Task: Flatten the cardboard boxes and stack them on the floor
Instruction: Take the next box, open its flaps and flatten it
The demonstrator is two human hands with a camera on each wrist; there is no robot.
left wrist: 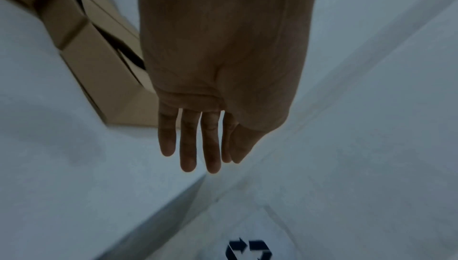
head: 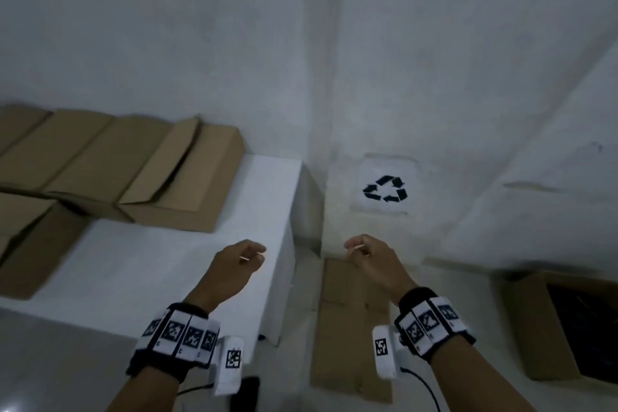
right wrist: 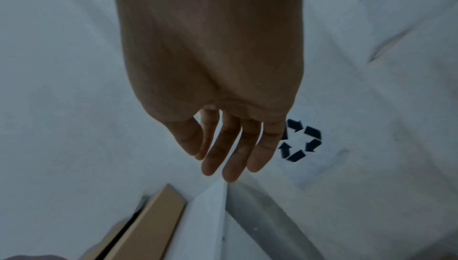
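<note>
1. Both my hands are empty, fingers loose: left hand point(head: 234, 264) over the worktop point(head: 187, 264), right hand point(head: 368, 257) beyond its edge.
2. I judge I am between boxes: a flat one point(head: 351, 328) lies on the floor under my right wrist.
3. Next, I reach forward-left for the nearest box point(head: 187, 184).
</note>
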